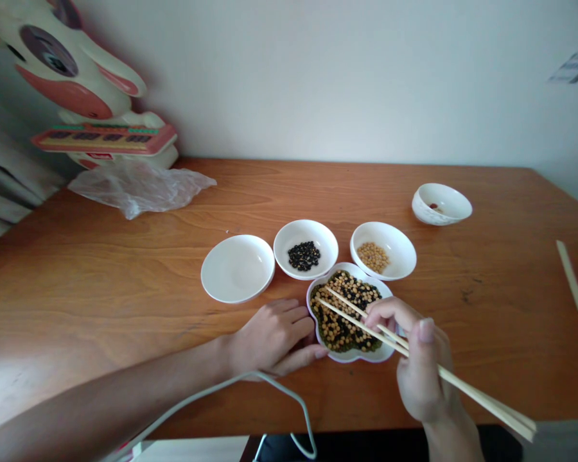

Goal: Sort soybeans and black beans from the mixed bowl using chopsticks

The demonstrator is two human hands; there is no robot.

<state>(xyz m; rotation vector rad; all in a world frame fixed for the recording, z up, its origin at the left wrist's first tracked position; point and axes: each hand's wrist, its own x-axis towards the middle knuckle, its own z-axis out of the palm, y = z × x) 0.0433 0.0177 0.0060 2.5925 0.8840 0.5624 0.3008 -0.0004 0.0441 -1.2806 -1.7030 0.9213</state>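
My right hand [426,366] holds a pair of light wooden chopsticks [481,396], their tips slightly apart over the left part of a flower-shaped dish [351,357]. Mixed yellow, black and green beans [349,308] cover the dish's bottom. Whether the tips pinch a bean is too small to tell. At the dish's left edge, my left hand [282,333] grips the rim, fingers together and thumb near the front. Just behind the dish stand a white bowl of black beans [313,230] and a white bowl of yellow beans [402,253].
Another white bowl [238,268] stands on the left. Farther back right, a small bowl [438,215] holds a few reddish bits. A plastic bag [142,186] lies before a cow-shaped toy keyboard [110,138]. A pale strip [571,276] lies far right. A white cable [207,389] crosses my left forearm.
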